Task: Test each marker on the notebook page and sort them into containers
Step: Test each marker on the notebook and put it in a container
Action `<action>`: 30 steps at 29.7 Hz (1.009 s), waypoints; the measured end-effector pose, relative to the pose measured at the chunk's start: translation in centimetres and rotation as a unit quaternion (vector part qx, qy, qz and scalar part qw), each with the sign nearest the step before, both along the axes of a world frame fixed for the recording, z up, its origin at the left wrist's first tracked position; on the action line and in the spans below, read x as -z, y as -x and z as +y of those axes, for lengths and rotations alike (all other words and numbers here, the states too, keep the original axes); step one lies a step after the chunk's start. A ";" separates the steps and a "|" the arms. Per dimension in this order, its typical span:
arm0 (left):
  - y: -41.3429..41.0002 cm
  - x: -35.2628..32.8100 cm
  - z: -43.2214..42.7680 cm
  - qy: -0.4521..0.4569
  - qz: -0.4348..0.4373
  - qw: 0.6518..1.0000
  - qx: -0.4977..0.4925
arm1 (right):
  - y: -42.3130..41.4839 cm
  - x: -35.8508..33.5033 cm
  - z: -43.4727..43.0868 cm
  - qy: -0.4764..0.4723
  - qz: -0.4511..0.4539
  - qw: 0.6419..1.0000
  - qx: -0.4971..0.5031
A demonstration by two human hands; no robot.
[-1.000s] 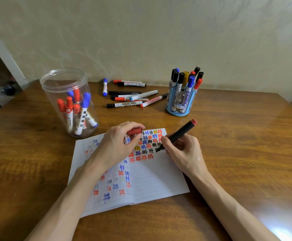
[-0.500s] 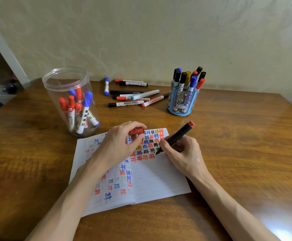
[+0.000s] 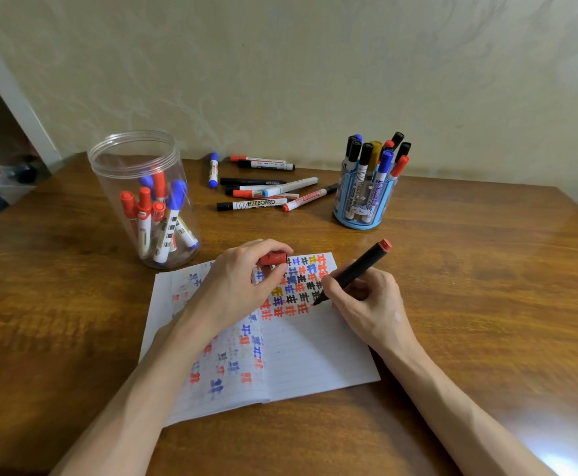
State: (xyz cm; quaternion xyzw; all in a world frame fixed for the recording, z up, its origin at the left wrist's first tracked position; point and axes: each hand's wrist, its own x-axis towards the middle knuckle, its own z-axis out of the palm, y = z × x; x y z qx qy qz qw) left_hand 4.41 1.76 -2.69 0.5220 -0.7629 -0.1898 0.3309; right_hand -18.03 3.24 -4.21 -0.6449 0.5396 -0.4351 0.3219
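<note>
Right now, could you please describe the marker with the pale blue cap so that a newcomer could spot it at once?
At the back of the wooden table, between the clear plastic jar and the blue pen holder, lies a cluster of loose markers. The pale-blue-capped marker is the white one slanting across its middle; its neighbours' caps are black, red or dark blue.

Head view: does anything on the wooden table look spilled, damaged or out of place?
Nothing is spilled or damaged. The only untidy spot is the group of loose markers lying at mixed angles between the clear plastic jar and the blue pen holder. The lined white notebook lies slightly askew.
</note>
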 end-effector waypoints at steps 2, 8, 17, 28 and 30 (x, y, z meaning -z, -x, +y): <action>0.0 0.0 0.0 0.001 -0.001 1.000 -0.002 | -0.1 0.0 0.1 0.000 0.003 1.000 -0.013; 0.0 0.0 0.0 -0.005 0.001 1.000 0.001 | 0.0 0.0 0.3 0.014 0.033 0.999 -0.002; 0.0 0.1 0.0 -0.003 0.001 1.000 0.003 | 0.1 0.1 0.0 -0.001 -0.005 1.000 0.007; 0.1 0.0 0.0 -0.001 -0.006 1.000 -0.003 | 0.0 0.0 0.2 -0.010 0.021 1.000 -0.005; 0.1 0.0 0.0 -0.002 -0.005 1.000 -0.003 | 0.1 0.1 0.0 -0.008 0.004 1.000 0.009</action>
